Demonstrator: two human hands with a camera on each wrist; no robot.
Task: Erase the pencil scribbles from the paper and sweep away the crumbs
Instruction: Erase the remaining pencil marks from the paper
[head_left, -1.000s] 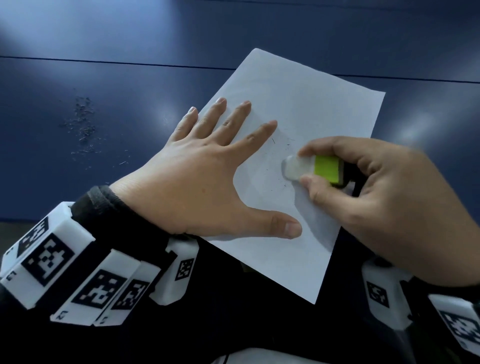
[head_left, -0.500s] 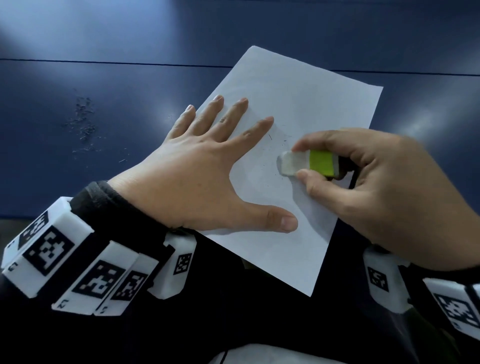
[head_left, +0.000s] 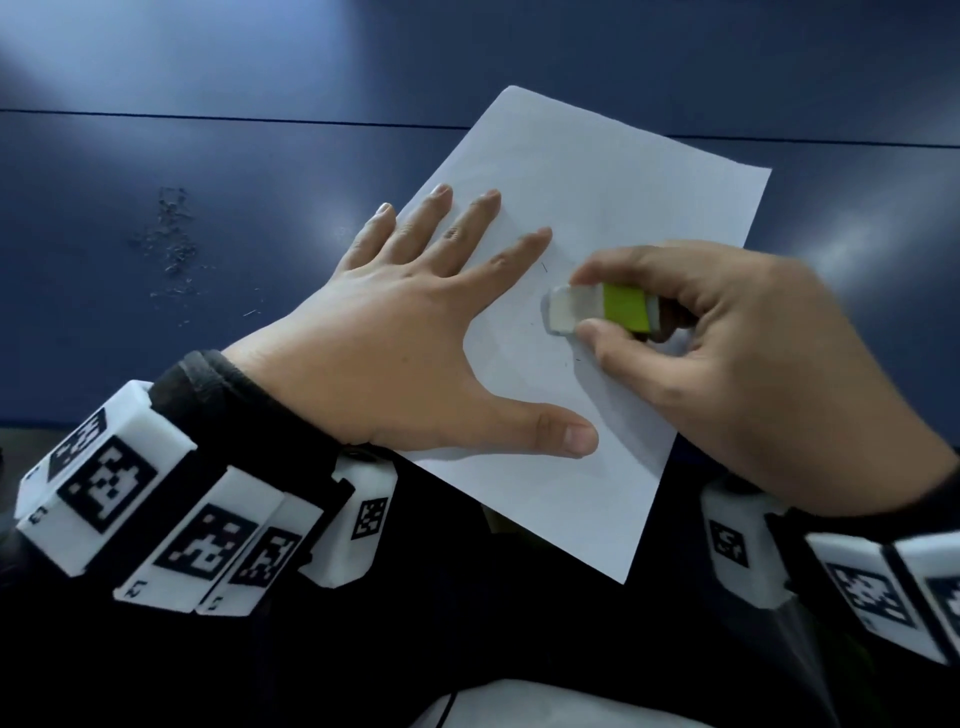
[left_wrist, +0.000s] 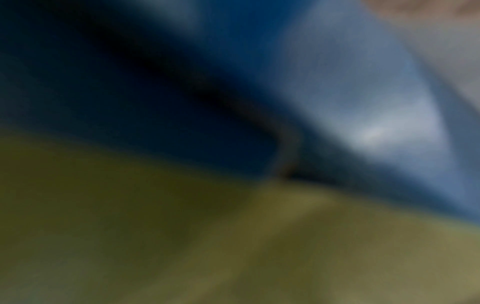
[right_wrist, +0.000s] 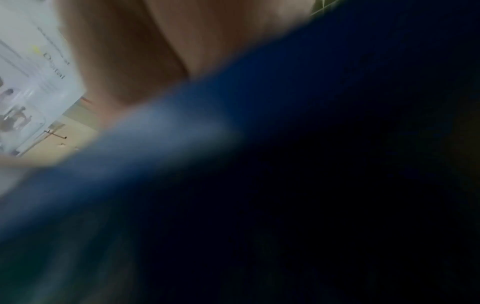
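Observation:
A white sheet of paper (head_left: 597, 171) lies tilted on the dark blue table (head_left: 260, 218) in the head view. My left hand (head_left: 415, 332) lies flat on the sheet's left side, fingers spread, pressing it down. My right hand (head_left: 727, 364) pinches a white eraser (head_left: 576, 307) with a green sleeve between thumb and forefinger. The eraser's white end touches the paper just right of my left forefinger. A few tiny dark specks (head_left: 544, 267) lie on the paper around the eraser. Both wrist views are blurred and show nothing clear of the paper or eraser.
A patch of grey eraser crumbs (head_left: 171, 244) lies on the table to the left of the paper. A seam (head_left: 208, 118) runs across the table behind the sheet. The near corner of the paper overhangs the table's front edge (head_left: 104, 423).
My right hand has slid the eraser a little to the left and back across the paper, rubbing it. My left hand has stayed flat on the sheet.

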